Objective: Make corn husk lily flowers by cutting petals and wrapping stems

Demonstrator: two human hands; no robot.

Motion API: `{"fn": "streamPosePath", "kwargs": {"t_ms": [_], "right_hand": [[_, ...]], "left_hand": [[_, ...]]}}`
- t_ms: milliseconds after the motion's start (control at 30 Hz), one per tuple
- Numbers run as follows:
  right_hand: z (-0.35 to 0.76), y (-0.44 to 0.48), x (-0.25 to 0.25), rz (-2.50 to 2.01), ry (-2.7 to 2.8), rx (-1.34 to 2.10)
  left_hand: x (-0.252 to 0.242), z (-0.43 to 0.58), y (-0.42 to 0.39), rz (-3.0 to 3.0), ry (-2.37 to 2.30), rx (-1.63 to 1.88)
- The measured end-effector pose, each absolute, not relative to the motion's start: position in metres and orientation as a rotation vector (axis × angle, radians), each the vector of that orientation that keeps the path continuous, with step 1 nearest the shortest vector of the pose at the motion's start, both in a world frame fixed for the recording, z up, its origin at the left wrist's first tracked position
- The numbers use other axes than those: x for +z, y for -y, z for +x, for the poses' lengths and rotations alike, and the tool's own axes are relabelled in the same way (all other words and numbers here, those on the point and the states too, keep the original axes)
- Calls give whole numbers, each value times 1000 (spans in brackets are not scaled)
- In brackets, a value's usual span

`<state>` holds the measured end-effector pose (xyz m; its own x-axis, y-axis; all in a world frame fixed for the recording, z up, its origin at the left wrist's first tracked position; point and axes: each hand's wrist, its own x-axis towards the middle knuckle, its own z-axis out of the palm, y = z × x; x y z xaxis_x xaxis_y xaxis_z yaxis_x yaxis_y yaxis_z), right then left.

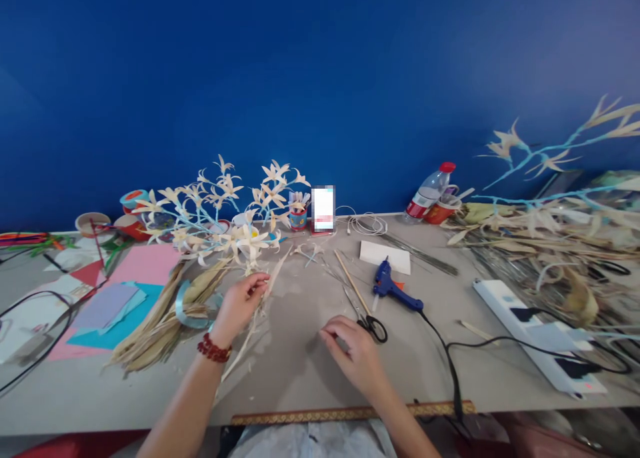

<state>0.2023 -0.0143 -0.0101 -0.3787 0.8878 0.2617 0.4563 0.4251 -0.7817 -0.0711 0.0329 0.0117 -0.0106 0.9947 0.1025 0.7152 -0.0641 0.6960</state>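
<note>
My left hand [243,303], with a red bead bracelet at the wrist, is closed, its fingertips beside a pale dried husk strip [277,270]. Whether the fingers grip the strip I cannot tell. More thin fibres trail below that hand along the table. My right hand [353,353] hovers low over the table with fingers curled and thumb and forefinger close together; anything between them is hidden. Just beyond it lie black-handled scissors [376,328] and a thin wooden stick [353,281]. Pale husk flowers [245,241] on blue stems stand behind my left hand.
A blue glue gun [393,288] with a black cord lies right of the scissors, near a white block [385,256]. Further right are a power strip [530,341] and dried stalks [545,238]. Husk bundles [150,325] and coloured paper [145,265] lie left. A phone [323,208] stands behind.
</note>
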Motion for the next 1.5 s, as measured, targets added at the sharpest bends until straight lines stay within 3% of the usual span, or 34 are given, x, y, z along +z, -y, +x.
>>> {"fn": "streamPosePath", "kwargs": {"t_ms": [167, 333, 433, 900, 1233, 1500], "right_hand": [[190, 16, -10, -1135, 1806, 1030], [168, 9, -14, -1072, 1284, 1508], [163, 3, -14, -996, 1093, 1619], [174, 7, 0, -1070, 878, 1645], [177, 8, 18, -690, 1122, 1817], [179, 3, 12, -1022, 1177, 1634]], "left_hand": [[22, -54, -18, 1711, -1656, 969], [29, -19, -2, 1734, -1363, 847], [27, -5, 4, 1725, -1257, 809], [24, 4, 15, 1135, -950, 916], [20, 12, 19, 674, -656, 851], [23, 10, 22, 990, -956, 901]]}}
